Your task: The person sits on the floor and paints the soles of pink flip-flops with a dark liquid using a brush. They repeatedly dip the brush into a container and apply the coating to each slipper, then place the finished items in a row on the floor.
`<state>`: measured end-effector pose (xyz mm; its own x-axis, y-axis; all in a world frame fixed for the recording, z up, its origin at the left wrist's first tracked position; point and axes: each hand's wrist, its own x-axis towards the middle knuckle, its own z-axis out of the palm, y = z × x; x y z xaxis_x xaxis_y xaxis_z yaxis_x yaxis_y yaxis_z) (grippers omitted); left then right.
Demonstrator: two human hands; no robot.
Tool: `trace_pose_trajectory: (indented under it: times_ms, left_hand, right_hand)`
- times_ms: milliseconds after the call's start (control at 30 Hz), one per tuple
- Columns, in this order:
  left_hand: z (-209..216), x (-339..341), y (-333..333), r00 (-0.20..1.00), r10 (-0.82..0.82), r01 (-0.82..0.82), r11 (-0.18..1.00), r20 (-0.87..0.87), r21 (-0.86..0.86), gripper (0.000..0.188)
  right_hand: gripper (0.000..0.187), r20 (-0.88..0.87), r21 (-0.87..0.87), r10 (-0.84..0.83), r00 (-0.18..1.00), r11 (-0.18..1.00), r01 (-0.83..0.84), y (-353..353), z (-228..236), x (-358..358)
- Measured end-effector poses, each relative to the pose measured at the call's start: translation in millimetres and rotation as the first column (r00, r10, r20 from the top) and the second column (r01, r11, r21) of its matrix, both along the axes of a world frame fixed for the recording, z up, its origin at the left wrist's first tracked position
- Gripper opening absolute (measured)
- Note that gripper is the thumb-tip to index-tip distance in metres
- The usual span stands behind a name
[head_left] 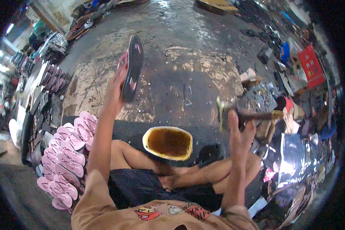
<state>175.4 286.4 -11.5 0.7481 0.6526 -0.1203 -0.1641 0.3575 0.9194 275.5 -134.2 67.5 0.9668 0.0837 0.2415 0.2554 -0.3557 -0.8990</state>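
Raised in front of me on the left, my left hand (pixel 118 82) grips a flip-flop (pixel 133 71) by its side. The flip-flop stands nearly on edge, its dark sole facing right and pink showing at the strap. At the right, my right hand (pixel 241 132) is closed round the dark handle of a hammer (pixel 257 114). The hammer lies sideways in the hand, its pale, blurred head to the left. Between my forearms, before my crossed legs, sits a yellow-rimmed pale tub (pixel 145 142) with dark amber stuff in it. Neither hand touches the tub.
Pink flip-flops (pixel 71 165) are stacked in rows by my left side. Striped flip-flops (pixel 53 78) stand farther left. A worn board (pixel 172 92) covers the floor ahead. On the right are a red box (pixel 311 66), scraps, and shiny plastic sheeting (pixel 295 153).
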Motion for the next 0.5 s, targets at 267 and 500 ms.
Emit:
trace_pose_trajectory:
  times_ms: [267,500]
  left_hand:
    - [-206,163,209,0.955,0.217,-0.224,0.974,-0.202,-0.015,0.032]
    - [-198,96,164,0.807,0.501,-0.407,0.855,-0.313,0.320,0.033]
  right_hand:
    - [0.050,-0.721,0.556,0.387,0.575,0.818,0.146,14,-108,-118]
    - [0.040,-0.735,0.599,0.437,0.518,0.777,0.195,38,-115,-106]
